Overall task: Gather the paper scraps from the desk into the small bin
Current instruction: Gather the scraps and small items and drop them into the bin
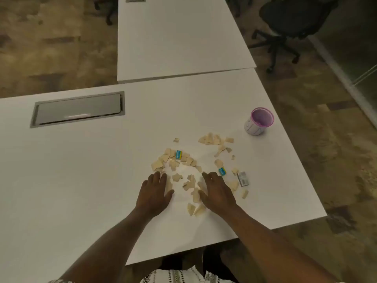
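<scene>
On white bench, between our flat left hand and right hand, fingers spread, holding nothing: torn beige paper scraps, light, flimsy. We judge: sweep into heap, pinch from edges. Small pink-rimmed bin well apart, far right.

Cream-coloured paper scraps on a white desk, two scraps printed blue and yellow, a grey printed scrap, white small bin with pink rim, grey cable hatch, mottled brown carpet, black office chair, black-and-white patterned garment

I see both bare arms stretched forward, left hand and right hand flat, palms down, fingers loosely spread.
</scene>
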Tool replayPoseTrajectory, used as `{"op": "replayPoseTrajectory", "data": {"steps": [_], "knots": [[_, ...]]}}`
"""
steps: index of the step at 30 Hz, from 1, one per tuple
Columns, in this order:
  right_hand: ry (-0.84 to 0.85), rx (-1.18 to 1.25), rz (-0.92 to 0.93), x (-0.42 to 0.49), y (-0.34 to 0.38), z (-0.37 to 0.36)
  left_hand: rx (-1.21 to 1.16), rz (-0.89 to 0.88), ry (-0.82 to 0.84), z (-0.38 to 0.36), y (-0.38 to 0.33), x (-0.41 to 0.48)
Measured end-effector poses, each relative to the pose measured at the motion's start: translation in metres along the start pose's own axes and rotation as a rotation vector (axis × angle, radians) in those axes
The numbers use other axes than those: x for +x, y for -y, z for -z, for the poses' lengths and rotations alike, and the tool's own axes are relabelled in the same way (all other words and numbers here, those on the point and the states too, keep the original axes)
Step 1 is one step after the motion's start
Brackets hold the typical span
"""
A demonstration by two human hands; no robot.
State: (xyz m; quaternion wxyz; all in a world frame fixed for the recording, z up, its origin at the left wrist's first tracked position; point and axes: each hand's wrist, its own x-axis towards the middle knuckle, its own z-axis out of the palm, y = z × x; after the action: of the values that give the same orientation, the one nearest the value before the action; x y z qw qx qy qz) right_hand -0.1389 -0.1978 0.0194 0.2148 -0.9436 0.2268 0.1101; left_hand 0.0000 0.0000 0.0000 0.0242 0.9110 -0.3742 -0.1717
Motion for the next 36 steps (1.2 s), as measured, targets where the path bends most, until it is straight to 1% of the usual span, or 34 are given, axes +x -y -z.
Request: {"op": "replayPoseTrajectory", "data": {"steps": [1, 3, 5, 8, 12, 17, 21, 27, 32, 36], "knots": [[0.020, 0.005, 0.001, -0.001, 0.002, -0.004, -0.002, -0.006, 0.031, -0.001, 0.002, -0.002], [0.072, -0.001, 0.004, -0.005, 0.003, -0.012, 0.003, -0.036, 0.042, -0.005, 0.005, -0.007], [0.166, -0.034, 0.024, -0.010, 0.004, -0.023, 0.028, -0.081, 0.076, -0.011, 0.009, -0.011], [0.243, -0.106, 0.052, -0.013, 0.006, -0.037, 0.056, -0.124, 0.142, -0.017, 0.013, -0.011], [0.183, -0.212, 0.075, -0.010, 0.011, -0.047, 0.042, -0.149, 0.125, -0.020, 0.011, -0.007], [0.140, -0.130, 0.062, 0.006, 0.014, -0.047, -0.012, -0.139, 0.103, -0.022, 0.008, 0.007], [0.120, -0.140, 0.072, 0.021, 0.018, -0.046, -0.010, -0.126, 0.106, -0.020, 0.005, 0.020], [0.136, -0.183, 0.157, 0.025, 0.021, -0.048, 0.033, -0.217, 0.082, -0.021, 0.011, 0.025], [0.045, -0.215, 0.170, 0.022, 0.018, -0.044, -0.021, -0.235, 0.046, -0.023, 0.013, 0.022], [-0.034, -0.175, 0.114, 0.027, 0.018, -0.044, -0.052, -0.207, 0.008, -0.022, 0.012, 0.027]]}}
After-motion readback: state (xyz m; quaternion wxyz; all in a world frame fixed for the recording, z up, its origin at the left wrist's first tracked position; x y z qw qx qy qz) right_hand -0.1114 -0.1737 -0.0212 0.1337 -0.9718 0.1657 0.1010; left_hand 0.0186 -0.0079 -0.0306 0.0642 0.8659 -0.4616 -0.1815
